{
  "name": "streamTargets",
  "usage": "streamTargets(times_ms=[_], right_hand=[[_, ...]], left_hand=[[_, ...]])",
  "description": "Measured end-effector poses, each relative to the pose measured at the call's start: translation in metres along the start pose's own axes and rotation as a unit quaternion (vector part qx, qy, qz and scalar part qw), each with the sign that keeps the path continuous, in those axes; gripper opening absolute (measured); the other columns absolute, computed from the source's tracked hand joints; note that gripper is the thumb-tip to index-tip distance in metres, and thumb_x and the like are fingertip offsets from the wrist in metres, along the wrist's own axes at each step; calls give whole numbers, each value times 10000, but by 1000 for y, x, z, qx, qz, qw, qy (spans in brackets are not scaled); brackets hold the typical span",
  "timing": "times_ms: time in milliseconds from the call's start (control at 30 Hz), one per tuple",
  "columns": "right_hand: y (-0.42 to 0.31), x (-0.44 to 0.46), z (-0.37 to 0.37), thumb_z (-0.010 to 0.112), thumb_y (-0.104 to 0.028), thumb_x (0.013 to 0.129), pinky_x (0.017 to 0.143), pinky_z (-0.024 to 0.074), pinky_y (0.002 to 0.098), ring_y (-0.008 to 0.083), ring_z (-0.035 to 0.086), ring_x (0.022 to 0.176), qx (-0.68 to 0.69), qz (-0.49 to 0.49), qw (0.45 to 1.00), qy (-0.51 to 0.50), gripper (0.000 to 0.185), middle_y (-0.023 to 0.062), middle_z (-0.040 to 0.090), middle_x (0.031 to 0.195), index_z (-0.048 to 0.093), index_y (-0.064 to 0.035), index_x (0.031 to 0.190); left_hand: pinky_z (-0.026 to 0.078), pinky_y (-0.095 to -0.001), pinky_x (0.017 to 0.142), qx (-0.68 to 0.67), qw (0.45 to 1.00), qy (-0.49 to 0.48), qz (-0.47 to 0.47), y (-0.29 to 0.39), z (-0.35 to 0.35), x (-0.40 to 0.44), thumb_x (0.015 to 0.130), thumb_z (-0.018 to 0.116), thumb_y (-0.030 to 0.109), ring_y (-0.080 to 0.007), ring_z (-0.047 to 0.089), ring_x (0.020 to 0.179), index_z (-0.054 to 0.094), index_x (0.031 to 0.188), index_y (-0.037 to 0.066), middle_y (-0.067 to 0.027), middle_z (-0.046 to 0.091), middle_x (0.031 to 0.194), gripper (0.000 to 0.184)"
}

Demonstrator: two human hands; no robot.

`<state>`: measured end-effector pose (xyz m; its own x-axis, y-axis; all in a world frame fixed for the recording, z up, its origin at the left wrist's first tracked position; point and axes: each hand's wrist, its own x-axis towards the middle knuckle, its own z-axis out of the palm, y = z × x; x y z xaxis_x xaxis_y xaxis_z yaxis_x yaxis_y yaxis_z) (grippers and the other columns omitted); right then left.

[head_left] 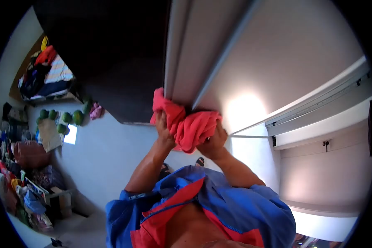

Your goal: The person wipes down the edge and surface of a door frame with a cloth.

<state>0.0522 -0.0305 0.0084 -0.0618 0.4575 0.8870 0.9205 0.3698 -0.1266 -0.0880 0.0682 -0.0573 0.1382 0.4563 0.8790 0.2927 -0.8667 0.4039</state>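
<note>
A bunched red cloth (194, 129) is held between my two hands at the lower edge of a tall panel (182, 49). My left hand (164, 128) grips the cloth's left part, next to the dark surface (124, 82). On the other side, my right hand (215, 140) holds the right part, below the pale brown panel (268, 66). Folds of cloth cover some of the fingers on both hands. The cloth touches the bottom end of the upright panel edges.
Green round fruits (77, 117) and a piece of cardboard (49, 134) are on the floor at left. Clothes and bags (33, 155) are piled along the left side. A bed-like platform (56, 78) holds fabrics. At right is a metal-framed door (318, 165).
</note>
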Motion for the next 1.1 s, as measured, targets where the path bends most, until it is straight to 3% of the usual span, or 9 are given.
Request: streamTargets(times_ms=[100,200,300,400,500,667,900,1000,1100], right_hand=[[-7,31,-10,850,-279,742,548,496,335,282,673,817,13,-32,999,-12,439,117,693,1028,693,-70,1094],[-15,32,-5,859,-394,765,629,549,373,335,687,866,17,18,999,-24,538,139,700,1115,685,-61,1150],[-12,-22,26,862,-320,762,683,567,399,354,692,892,13,-4,1000,-21,586,169,686,1134,660,-44,1238],[-10,-74,50,875,-217,743,735,584,435,392,695,923,63,37,994,-81,553,219,667,1161,651,-2,1200],[-5,-68,40,860,-188,736,698,585,427,385,697,899,93,30,989,-112,528,210,669,1144,657,3,1184],[-21,1,23,882,-250,734,685,579,383,339,692,880,86,31,995,-27,488,172,689,1100,684,-41,1128],[-1,-39,31,872,-276,727,676,567,405,312,690,902,59,-6,996,-73,465,151,695,1105,695,-82,1110],[13,19,-1,863,-302,711,628,527,379,298,688,873,5,-113,994,2,488,128,703,1087,705,-64,1106],[19,94,-39,851,-176,706,564,510,350,310,666,798,94,-137,984,64,419,137,692,1030,693,-13,1058]], left_hand=[[409,-588,1093,-37,996,-43,-64,-9,0,-15,863,788,364,-469,525,1275,690,1248,25,-248,551,1382,522],[464,-549,1025,-140,985,84,-60,-13,14,-14,837,824,338,-438,583,1148,673,1240,23,-212,591,1285,533],[519,-397,908,-415,841,91,-334,-33,38,-74,873,824,270,-236,614,1036,623,1254,39,-123,642,1140,489],[523,-385,890,-443,789,18,-425,-33,23,-101,885,810,261,-220,613,1004,633,1228,43,-106,648,1109,444],[526,-372,872,-404,812,-3,-422,-28,13,-104,897,796,251,-204,612,972,643,1203,46,-89,654,1077,399],[532,-358,850,-362,847,23,-390,-34,25,-79,912,777,243,-189,617,931,656,1171,50,-66,662,1038,345],[542,-351,832,-344,877,19,-335,-18,10,-41,925,757,248,-193,637,901,663,1148,53,-49,672,1008,311],[546,-349,824,-319,913,46,-250,-11,2,7,930,749,249,-195,645,887,666,1138,54,-41,675,995,297],[562,-338,812,-355,918,106,-142,-1,5,61,964,701,300,-205,672,906,663,1139,46,-50,690,998,310]])
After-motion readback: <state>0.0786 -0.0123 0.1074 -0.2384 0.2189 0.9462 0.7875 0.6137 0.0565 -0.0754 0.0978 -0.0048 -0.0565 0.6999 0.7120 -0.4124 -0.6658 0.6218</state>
